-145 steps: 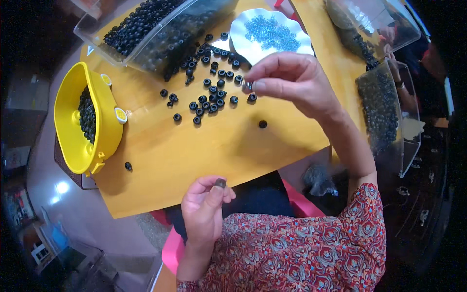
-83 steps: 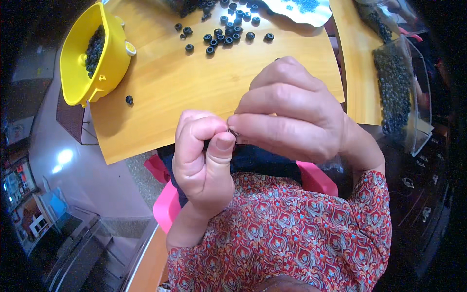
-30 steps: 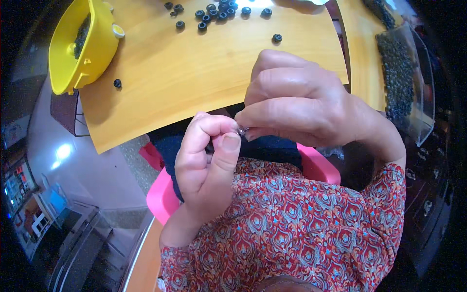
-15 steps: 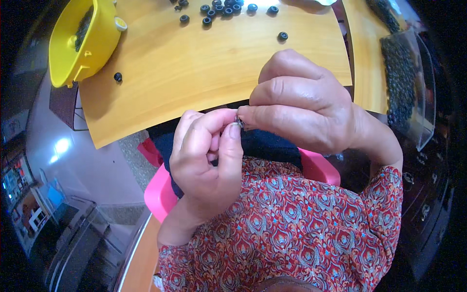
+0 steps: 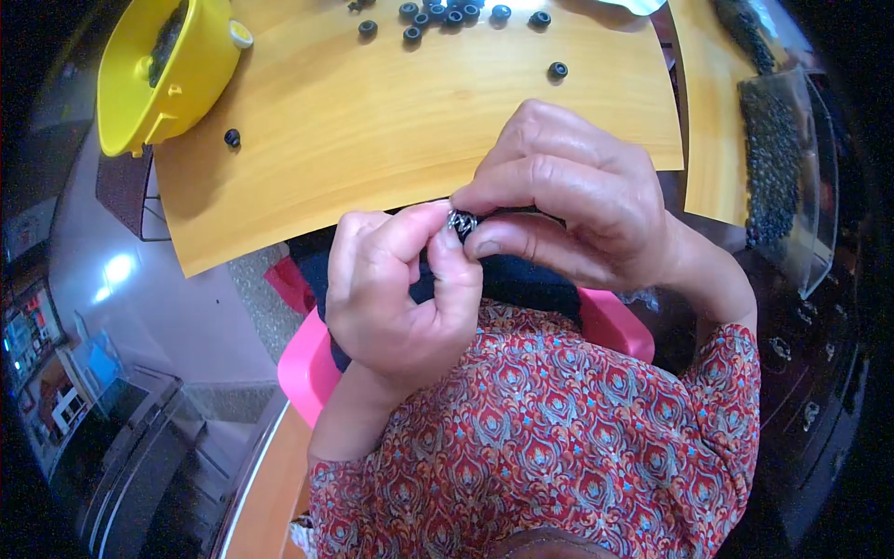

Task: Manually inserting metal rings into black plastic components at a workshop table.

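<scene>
My left hand pinches a small shiny metal coil spring between thumb and forefinger, just off the table's near edge. Around the spring's other side close the thumb and forefinger of my right hand. Something dark shows beside the coils, too small and covered to make out. Small round black pieces with a hole or hollow in the middle lie on the wooden table: a group at the far side, one piece beyond my right hand, and a single black piece at the left.
A yellow plastic tub with dark contents stands at the table's left edge. To the right, a clear box holds many small black pieces. Pink chair parts show beside my lap. A white item lies at the far right.
My right thumb and forefinger have spread apart around the spring, with the thumb now lower. More of the metal coils shows. My left hand keeps its pinch; the view has shifted slightly.
</scene>
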The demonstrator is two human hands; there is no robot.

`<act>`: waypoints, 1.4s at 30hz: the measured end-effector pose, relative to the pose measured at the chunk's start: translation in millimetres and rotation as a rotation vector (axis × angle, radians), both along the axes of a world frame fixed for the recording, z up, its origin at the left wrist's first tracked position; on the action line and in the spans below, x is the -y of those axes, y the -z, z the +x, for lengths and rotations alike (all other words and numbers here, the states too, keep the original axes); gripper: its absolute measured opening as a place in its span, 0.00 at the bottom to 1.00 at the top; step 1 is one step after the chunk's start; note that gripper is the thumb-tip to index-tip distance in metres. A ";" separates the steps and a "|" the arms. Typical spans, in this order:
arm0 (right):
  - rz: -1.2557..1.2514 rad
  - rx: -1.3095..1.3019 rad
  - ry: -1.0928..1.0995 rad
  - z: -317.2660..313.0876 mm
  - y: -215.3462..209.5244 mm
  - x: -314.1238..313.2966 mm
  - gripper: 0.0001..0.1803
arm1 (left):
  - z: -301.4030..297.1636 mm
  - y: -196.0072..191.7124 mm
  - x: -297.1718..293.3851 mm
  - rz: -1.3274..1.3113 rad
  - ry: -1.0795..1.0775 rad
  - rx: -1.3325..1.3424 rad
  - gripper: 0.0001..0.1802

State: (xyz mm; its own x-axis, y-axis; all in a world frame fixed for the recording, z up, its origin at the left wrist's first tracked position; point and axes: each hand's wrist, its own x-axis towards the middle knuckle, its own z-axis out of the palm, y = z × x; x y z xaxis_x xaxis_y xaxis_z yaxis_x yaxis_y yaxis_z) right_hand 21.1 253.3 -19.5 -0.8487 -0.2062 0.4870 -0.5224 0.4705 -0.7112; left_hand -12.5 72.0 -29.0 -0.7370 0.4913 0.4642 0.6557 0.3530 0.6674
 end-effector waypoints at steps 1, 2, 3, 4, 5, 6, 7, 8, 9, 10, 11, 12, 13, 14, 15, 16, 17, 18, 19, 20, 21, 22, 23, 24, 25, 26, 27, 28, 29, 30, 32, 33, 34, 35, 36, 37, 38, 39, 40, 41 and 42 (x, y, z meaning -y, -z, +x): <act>-0.008 0.024 0.017 0.6 0.2 0.8 0.13 | 0.0 1.1 0.2 -0.001 -0.002 0.000 0.15; -0.009 0.024 0.016 0.2 -0.1 1.6 0.13 | 0.1 2.9 0.3 -0.009 0.012 -0.036 0.16; 0.005 0.038 0.025 -0.6 -2.3 2.0 0.13 | 0.3 3.4 0.0 -0.015 0.026 -0.072 0.16; 0.019 0.052 0.035 -1.1 -4.0 2.6 0.12 | 0.7 3.1 0.0 -0.015 0.026 -0.073 0.16; 0.020 0.051 0.034 -0.6 -3.7 3.8 0.12 | 1.3 2.5 0.2 -0.027 -0.003 -0.098 0.16; 0.046 0.064 0.045 0.7 -0.1 5.2 0.11 | 1.3 3.8 0.2 -0.039 -0.030 -0.122 0.17; 0.073 0.077 0.056 1.4 2.2 6.1 0.09 | 0.8 5.1 0.1 -0.038 -0.028 -0.121 0.17; 0.074 0.078 0.058 1.1 3.3 6.2 0.09 | 0.2 6.4 -0.1 -0.050 -0.032 -0.133 0.17; 0.036 0.092 0.038 0.8 3.6 6.7 0.08 | 0.3 6.3 0.5 -0.064 -0.038 -0.145 0.17; -0.001 0.106 0.018 0.5 4.0 6.9 0.07 | 0.1 5.8 1.4 -0.065 -0.037 -0.145 0.17; -0.002 0.106 0.019 -0.2 4.3 6.5 0.07 | -0.5 4.9 2.4 -0.070 -0.020 -0.140 0.17; -0.033 0.096 -0.014 -2.0 4.3 5.3 0.06 | -1.5 3.9 3.2 -0.075 -0.005 -0.137 0.17; -0.063 0.085 -0.046 -3.5 4.3 3.9 0.05 | -3.2 3.0 3.9 -0.076 -0.005 -0.137 0.17; -0.063 0.085 -0.045 -4.8 4.2 2.1 0.05 | -5.7 2.1 4.6 -0.065 0.047 -0.120 0.17; -0.116 0.118 -0.091 -6.2 4.8 -0.3 0.05 | -8.1 1.6 5.0 -0.054 0.099 -0.102 0.18; -0.169 0.150 -0.137 -6.9 5.0 -2.2 0.05 | -9.9 -0.1 5.1 -0.054 0.100 -0.101 0.18; -0.169 0.151 -0.137 -7.0 4.7 -3.8 0.05 | -11.5 -2.2 5.2 -0.061 0.112 -0.081 0.19; -0.222 0.233 -0.164 -5.9 2.1 -5.2 0.07 | -12.2 -5.0 5.9 -0.068 0.126 -0.065 0.20; -0.276 0.315 -0.193 -5.1 0.2 -6.0 0.09 | -14.5 -4.1 6.9 -0.068 0.127 -0.067 0.20; -0.276 0.312 -0.193 -4.3 -1.3 -6.1 0.09 | -18.0 -1.4 7.8 -0.008 0.201 -0.105 0.21; -0.339 0.399 -0.225 -4.1 -1.4 -6.1 0.09 | -20.8 1.6 8.5 0.053 0.277 -0.139 0.22; -0.403 0.485 -0.258 -3.8 -1.7 -6.0 0.10 | -19.3 1.1 11.3 0.016 0.238 -0.196 0.21; -0.403 0.485 -0.257 -3.1 -3.0 -4.6 0.10 | -19.5 2.2 12.7 0.016 0.239 -0.196 0.21; -0.522 0.601 -0.247 -2.4 -4.9 -1.7 0.07 | -19.5 3.8 14.5 0.014 0.224 -0.237 0.20; -0.640 0.717 -0.236 -2.1 -5.8 0.2 0.05 | -19.2 4.9 16.0 0.011 0.209 -0.278 0.20; -0.640 0.717 -0.237 -1.8 -4.4 1.3 0.05 | -18.2 5.3 17.2 0.010 0.208 -0.278 0.20; -0.539 0.579 -0.209 -1.1 -2.0 2.4 0.05 | -16.9 5.3 17.7 0.003 0.208 -0.280 0.20; -0.438 0.441 -0.180 -0.8 -0.6 3.3 0.05 | -16.0 5.4 17.8 -0.004 0.208 -0.283 0.19; -0.439 0.441 -0.181 -0.9 -1.3 4.1 0.05 | -15.2 5.9 16.8 -0.005 0.208 -0.283 0.19; -0.400 0.370 -0.159 -0.7 -3.7 4.7 0.06 | -14.0 5.9 14.8 0.035 0.185 -0.274 0.19; -0.362 0.298 -0.140 -2.1 -5.7 5.0 0.06 | -14.8 5.5 12.7 0.075 0.160 -0.266 0.19; -0.264 0.195 -0.112 -3.1 -6.5 3.7 0.07 | -16.5 3.8 10.8 0.050 0.139 -0.268 0.18; -0.166 0.092 -0.084 -4.0 -7.4 2.6 0.08 | -17.5 2.4 9.3 0.026 0.119 -0.269 0.17; -0.164 0.089 -0.084 -4.3 -8.4 1.7 0.08 | -17.6 1.4 7.6 0.028 0.119 -0.273 0.17; -0.128 0.041 -0.054 -4.9 -8.1 0.8 0.09 | -17.5 1.5 5.9 0.053 0.090 -0.179 0.16; -0.091 -0.009 -0.024 -5.8 -8.5 -0.8 0.10 | -17.5 1.0 3.7 0.079 0.061 -0.085 0.14; -0.087 -0.013 -0.023 -7.3 -10.2 -3.9 0.10 | -15.8 -3.5 2.5 0.076 0.027 0.046 0.10; -0.013 -0.050 0.033 -8.9 -12.5 -7.4 0.10 | -14.9 -3.0 3.1 0.080 0.028 0.040 0.10; 0.063 -0.087 0.090 -10.9 -14.9 -11.9 0.11 | -14.5 -0.5 3.2 0.117 0.010 0.172 0.09; 0.142 -0.126 0.147 -15.1 -15.5 -19.1 0.11 | -14.8 -0.5 2.8 0.156 -0.007 0.304 0.07; 0.210 -0.158 0.240 -18.1 -14.3 -28.5 0.09 | -13.5 -2.0 0.9 0.176 -0.009 0.419 0.05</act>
State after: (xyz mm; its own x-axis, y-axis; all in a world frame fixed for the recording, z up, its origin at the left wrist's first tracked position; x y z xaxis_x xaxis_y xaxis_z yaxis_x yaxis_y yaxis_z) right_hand 3.0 281.8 -5.2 -0.8025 -0.1191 0.5846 -0.4750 0.7206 -0.5051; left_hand -26.1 71.1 -26.9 -0.8827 0.4245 0.2013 0.3140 0.2143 0.9249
